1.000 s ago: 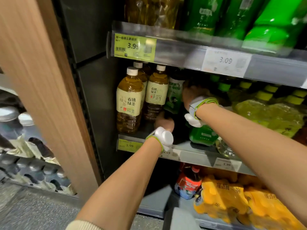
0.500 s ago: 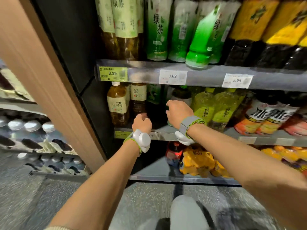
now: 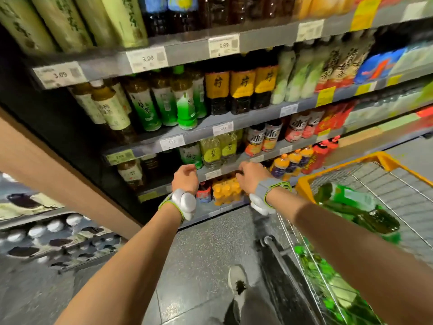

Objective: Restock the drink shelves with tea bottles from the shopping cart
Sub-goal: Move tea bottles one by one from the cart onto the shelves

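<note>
My left hand (image 3: pixel 185 178) and my right hand (image 3: pixel 250 175) hang in the air in front of the low drink shelf (image 3: pixel 225 168), both empty with fingers loosely curled. Each wrist wears a grey band with a white pod. On that shelf stands a green-label tea bottle (image 3: pixel 191 156) beside yellow-green bottles (image 3: pixel 220 151), and amber tea bottles (image 3: pixel 131 173) sit at the far left. The shopping cart (image 3: pixel 365 184) with its orange rim is at the right, holding several green tea bottles (image 3: pixel 358 207) lying down.
Higher shelves (image 3: pixel 246 113) carry rows of green tea, dark lemon tea and red-label bottles with price tags. A wooden side panel (image 3: pixel 58 170) bounds the shelving on the left, with bottled water beyond it. My grey shoe (image 3: pixel 237 285) is on the speckled floor.
Both hands have pulled back out of the low shelf and hold nothing. The view has risen and backed away, bringing the cart and upper shelves into sight.
</note>
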